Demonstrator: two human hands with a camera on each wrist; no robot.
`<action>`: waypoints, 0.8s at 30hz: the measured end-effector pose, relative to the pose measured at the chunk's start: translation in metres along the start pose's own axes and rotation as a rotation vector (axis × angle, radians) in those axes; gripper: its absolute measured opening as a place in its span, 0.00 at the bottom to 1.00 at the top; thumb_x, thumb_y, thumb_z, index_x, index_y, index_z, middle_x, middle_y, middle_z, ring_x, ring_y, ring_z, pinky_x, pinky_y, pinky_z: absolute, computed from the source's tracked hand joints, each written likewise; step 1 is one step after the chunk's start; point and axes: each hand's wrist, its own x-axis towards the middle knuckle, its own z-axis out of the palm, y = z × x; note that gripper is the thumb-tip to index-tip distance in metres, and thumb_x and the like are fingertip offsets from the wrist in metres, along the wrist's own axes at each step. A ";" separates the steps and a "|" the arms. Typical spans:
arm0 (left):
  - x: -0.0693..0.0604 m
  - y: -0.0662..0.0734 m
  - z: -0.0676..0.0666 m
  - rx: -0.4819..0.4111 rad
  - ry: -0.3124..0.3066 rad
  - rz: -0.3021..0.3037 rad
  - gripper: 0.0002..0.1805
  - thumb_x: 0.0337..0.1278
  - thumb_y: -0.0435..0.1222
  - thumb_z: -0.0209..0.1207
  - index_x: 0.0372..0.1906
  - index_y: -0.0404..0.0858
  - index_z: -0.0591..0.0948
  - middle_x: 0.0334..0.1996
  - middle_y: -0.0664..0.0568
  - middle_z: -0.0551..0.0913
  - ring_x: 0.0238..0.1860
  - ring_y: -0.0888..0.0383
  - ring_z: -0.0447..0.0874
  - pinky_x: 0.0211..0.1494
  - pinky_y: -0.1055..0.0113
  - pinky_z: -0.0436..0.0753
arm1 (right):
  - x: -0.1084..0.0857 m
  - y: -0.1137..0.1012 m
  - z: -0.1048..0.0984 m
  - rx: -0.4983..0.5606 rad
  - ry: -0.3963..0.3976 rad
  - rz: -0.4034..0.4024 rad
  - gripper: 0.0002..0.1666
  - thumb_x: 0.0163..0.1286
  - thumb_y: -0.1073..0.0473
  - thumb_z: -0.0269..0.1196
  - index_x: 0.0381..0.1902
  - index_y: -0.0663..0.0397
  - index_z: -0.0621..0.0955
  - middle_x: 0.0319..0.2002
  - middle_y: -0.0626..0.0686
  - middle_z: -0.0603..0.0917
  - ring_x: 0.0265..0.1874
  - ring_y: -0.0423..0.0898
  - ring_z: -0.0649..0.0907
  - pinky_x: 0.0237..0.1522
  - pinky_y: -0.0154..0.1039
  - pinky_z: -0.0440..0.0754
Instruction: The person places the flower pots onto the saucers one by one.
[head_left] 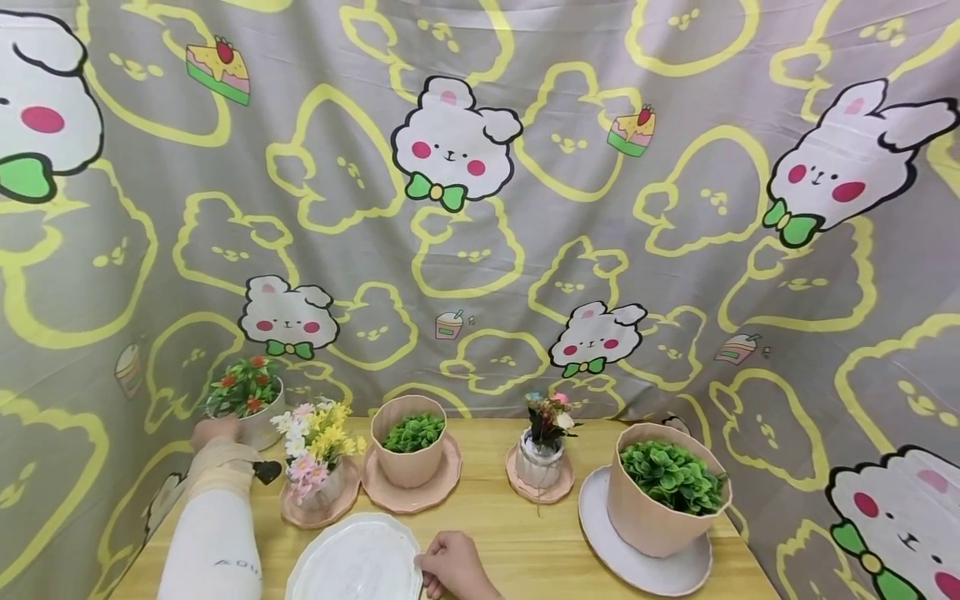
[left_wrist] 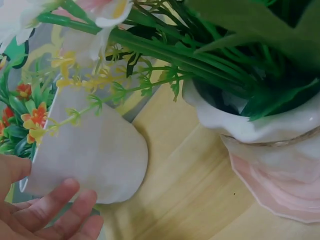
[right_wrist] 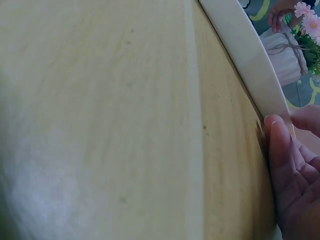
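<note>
In the head view my left hand [head_left: 217, 433] is at the white flowerpot [head_left: 261, 427] with red-orange flowers, back left. Up close in the left wrist view, the thumb is at the rim of this pot [left_wrist: 95, 145] and the loosely bent fingers [left_wrist: 60, 205] lie along its side; whether they touch it is unclear. My right hand [head_left: 457, 567] pinches the right edge of a white scalloped plate [head_left: 356, 558] at the front. In the right wrist view, thumb and fingers hold the rim of the plate [right_wrist: 250, 55], seen edge-on just over the wood.
A white pot of pink and yellow flowers [head_left: 318, 467] stands close to my left forearm. Behind the plate is a pink pot [head_left: 408, 467] on a pink saucer. A small flower vase [head_left: 540, 462] and a large pink pot [head_left: 652, 525] stand to the right. A patterned curtain [head_left: 480, 250] backs the table.
</note>
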 end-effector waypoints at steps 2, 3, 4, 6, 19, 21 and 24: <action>-0.001 -0.002 -0.001 -0.003 0.012 0.014 0.35 0.67 0.47 0.41 0.62 0.17 0.68 0.57 0.26 0.76 0.58 0.36 0.77 0.59 0.51 0.80 | -0.001 0.000 0.001 -0.001 0.002 -0.001 0.12 0.59 0.64 0.68 0.20 0.56 0.77 0.09 0.44 0.76 0.06 0.33 0.74 0.10 0.26 0.75; -0.001 -0.004 -0.002 -0.018 0.012 0.021 0.33 0.67 0.45 0.41 0.57 0.17 0.73 0.49 0.30 0.82 0.51 0.40 0.83 0.52 0.56 0.83 | -0.002 -0.001 0.001 -0.002 0.003 -0.001 0.12 0.59 0.64 0.68 0.19 0.56 0.77 0.09 0.44 0.76 0.06 0.33 0.74 0.10 0.26 0.75; -0.001 -0.005 -0.002 -0.012 0.015 0.027 0.30 0.66 0.44 0.41 0.49 0.18 0.78 0.37 0.35 0.87 0.40 0.44 0.87 0.43 0.62 0.84 | -0.002 -0.001 0.002 -0.001 0.006 -0.004 0.12 0.59 0.64 0.68 0.19 0.56 0.77 0.09 0.44 0.75 0.06 0.33 0.74 0.10 0.26 0.75; -0.001 -0.007 -0.003 -0.020 0.023 0.043 0.27 0.64 0.41 0.41 0.30 0.23 0.83 0.14 0.47 0.85 0.19 0.55 0.84 0.27 0.71 0.78 | -0.003 -0.002 0.002 0.004 0.009 -0.007 0.12 0.59 0.64 0.68 0.19 0.56 0.77 0.09 0.45 0.75 0.06 0.33 0.74 0.10 0.26 0.75; -0.018 -0.010 -0.011 -0.125 0.025 0.030 0.26 0.60 0.39 0.44 0.44 0.18 0.79 0.05 0.56 0.79 0.09 0.63 0.80 0.18 0.79 0.71 | -0.003 -0.002 0.002 0.015 0.010 -0.022 0.13 0.59 0.64 0.69 0.20 0.57 0.76 0.10 0.45 0.77 0.06 0.34 0.74 0.10 0.27 0.75; -0.022 -0.011 -0.017 -0.084 0.020 0.037 0.27 0.60 0.41 0.44 0.46 0.19 0.79 0.06 0.56 0.80 0.10 0.64 0.80 0.19 0.81 0.69 | -0.003 -0.002 0.003 0.014 0.007 -0.025 0.13 0.58 0.64 0.69 0.20 0.57 0.76 0.10 0.45 0.78 0.06 0.34 0.74 0.10 0.27 0.75; -0.029 -0.010 -0.026 -0.053 0.019 0.054 0.28 0.60 0.43 0.44 0.43 0.19 0.80 0.06 0.55 0.80 0.11 0.62 0.81 0.19 0.80 0.69 | -0.002 -0.001 0.004 0.025 0.000 -0.033 0.12 0.58 0.64 0.69 0.20 0.57 0.76 0.10 0.45 0.77 0.06 0.34 0.74 0.10 0.28 0.75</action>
